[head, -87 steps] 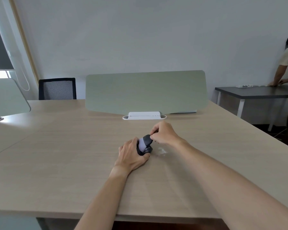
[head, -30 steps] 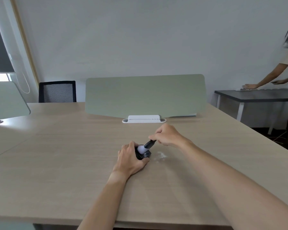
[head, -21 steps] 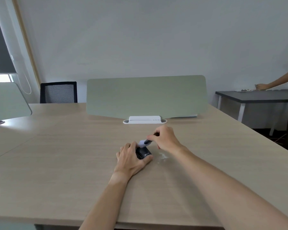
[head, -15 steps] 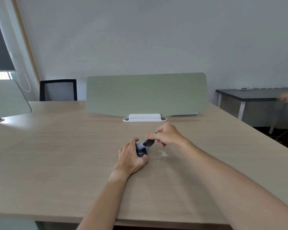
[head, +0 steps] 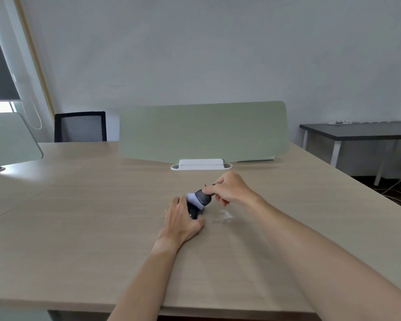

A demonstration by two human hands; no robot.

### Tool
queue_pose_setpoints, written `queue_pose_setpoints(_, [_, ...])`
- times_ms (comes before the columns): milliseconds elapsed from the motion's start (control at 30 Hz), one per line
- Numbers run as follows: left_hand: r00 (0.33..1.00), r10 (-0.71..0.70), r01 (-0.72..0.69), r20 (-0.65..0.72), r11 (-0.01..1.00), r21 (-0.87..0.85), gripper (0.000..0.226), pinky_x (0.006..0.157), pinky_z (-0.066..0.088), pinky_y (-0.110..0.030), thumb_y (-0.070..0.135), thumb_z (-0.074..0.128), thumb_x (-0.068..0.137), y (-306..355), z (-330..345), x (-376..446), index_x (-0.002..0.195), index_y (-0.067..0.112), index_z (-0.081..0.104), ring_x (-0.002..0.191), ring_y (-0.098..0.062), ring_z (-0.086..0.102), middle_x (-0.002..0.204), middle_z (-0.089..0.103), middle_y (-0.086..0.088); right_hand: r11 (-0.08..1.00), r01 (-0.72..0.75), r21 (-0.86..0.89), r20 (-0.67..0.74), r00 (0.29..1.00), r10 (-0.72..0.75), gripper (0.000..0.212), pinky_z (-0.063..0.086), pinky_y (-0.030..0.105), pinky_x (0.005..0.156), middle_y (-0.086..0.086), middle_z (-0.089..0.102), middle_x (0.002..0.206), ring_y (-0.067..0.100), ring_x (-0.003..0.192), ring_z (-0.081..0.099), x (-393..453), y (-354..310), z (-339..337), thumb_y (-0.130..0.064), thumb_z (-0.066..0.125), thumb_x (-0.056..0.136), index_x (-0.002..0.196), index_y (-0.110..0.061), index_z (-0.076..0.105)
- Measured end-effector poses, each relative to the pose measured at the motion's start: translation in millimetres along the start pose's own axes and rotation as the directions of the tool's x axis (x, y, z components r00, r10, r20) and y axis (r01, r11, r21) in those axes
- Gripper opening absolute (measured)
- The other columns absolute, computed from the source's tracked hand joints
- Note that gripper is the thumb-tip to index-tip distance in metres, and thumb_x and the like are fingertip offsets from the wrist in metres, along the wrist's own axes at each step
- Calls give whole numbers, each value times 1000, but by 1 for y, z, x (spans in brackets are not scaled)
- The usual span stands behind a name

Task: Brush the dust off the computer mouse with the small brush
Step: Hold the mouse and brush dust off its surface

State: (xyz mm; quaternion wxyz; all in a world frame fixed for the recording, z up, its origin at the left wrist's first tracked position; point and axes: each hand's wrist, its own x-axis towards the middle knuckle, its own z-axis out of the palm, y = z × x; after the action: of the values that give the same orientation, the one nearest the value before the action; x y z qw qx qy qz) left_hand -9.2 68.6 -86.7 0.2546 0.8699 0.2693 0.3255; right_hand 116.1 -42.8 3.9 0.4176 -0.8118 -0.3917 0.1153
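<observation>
A small black computer mouse [head: 194, 213] lies on the wooden desk [head: 83, 228], mostly covered by my left hand [head: 181, 220], which grips it from the left. My right hand [head: 229, 192] pinches a small brush [head: 200, 198] with a dark grey body and pale bristles. The bristle end points left and rests over the far end of the mouse. A smear of white dust [head: 223, 216] lies on the desk just right of the mouse.
A green divider panel [head: 202, 132] on a white foot [head: 201, 164] stands behind the hands. Another panel [head: 9, 140] sits at the far left. A black chair [head: 80, 126] is behind the desk, and a dark side table [head: 357, 132] at right.
The brush has kept sweeping back and forth over the mouse while my left hand holds it still. The person at the side table has gone out of view.
</observation>
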Motion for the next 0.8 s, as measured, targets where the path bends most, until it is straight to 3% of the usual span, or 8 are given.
queue_pose_setpoints(133, [1000, -27, 27, 14, 1000, -5, 43, 92, 45, -39, 34, 64, 71, 0, -1, 1, 110, 19, 53, 104, -24, 53, 104, 53, 2, 996, -6, 88, -56, 998, 11, 32, 39, 21, 47, 7, 57, 49, 17, 35, 44, 0, 2, 6, -27, 66, 75, 52, -8, 55])
queue_pose_setpoints(233, [1000, -20, 20, 11, 999, -49, 38, 88, 46, -40, 27, 64, 70, 1, -3, 2, 104, 16, 51, 103, -27, 55, 101, 60, -6, 991, -72, 109, 17, 997, 71, 40, 32, 21, 45, 6, 48, 49, 17, 37, 34, -2, 9, 11, -28, 67, 76, 47, -12, 46])
queue_pose_setpoints(333, [998, -44, 47, 42, 997, -56, 63, 102, 41, -38, 20, 62, 70, 2, -4, 0, 130, 12, 43, 118, -25, 48, 113, 59, -8, 996, -87, 18, -23, 996, 87, 39, 26, 25, 46, 5, 37, 52, 18, 45, 28, -2, 14, 8, -21, 66, 78, 52, -11, 39])
queue_pose_setpoints(433, [997, -59, 62, 48, 996, -64, 70, 105, 39, -37, 21, 58, 69, 3, -6, -2, 136, 13, 38, 121, -24, 45, 118, 55, -8, 995, -49, -91, -102, 994, 39, 47, 19, 29, 48, 2, 27, 54, 18, 54, 22, 3, 13, 1, -17, 64, 82, 54, -13, 27])
queue_pose_setpoints(500, [998, -52, 53, 38, 998, -41, 70, 106, 37, -39, 24, 57, 68, 4, -6, -2, 135, 13, 39, 122, -24, 47, 118, 57, -6, 999, -52, -17, -117, 992, 49, 41, 23, 27, 49, 5, 35, 57, 20, 54, 28, 6, 9, 1, -18, 63, 81, 55, -12, 31])
queue_pose_setpoints(600, [999, -33, 33, 26, 999, 7, 70, 104, 38, -42, 29, 53, 64, 4, -7, 1, 131, 13, 43, 117, -26, 52, 115, 63, -4, 987, -113, 110, -57, 991, 120, 35, 29, 21, 43, 4, 46, 52, 16, 38, 35, 4, 5, 7, -24, 66, 74, 51, -14, 42])
queue_pose_setpoints(700, [999, -34, 34, 40, 999, 0, 70, 103, 39, -42, 24, 57, 67, 4, -8, 1, 134, 12, 41, 117, -27, 52, 116, 62, -6, 990, -132, 42, -25, 991, 133, 34, 30, 21, 41, 4, 46, 51, 16, 38, 35, 3, 10, 15, -24, 66, 75, 52, -13, 44])
queue_pose_setpoints(800, [1000, -18, 17, 24, 999, 31, 73, 104, 36, -41, 31, 50, 63, 3, -7, -1, 133, 14, 40, 117, -26, 52, 114, 62, -4, 980, -113, -165, -146, 985, 89, 43, 22, 27, 42, 1, 33, 55, 19, 49, 30, 6, 14, 16, -17, 62, 82, 51, -13, 31])
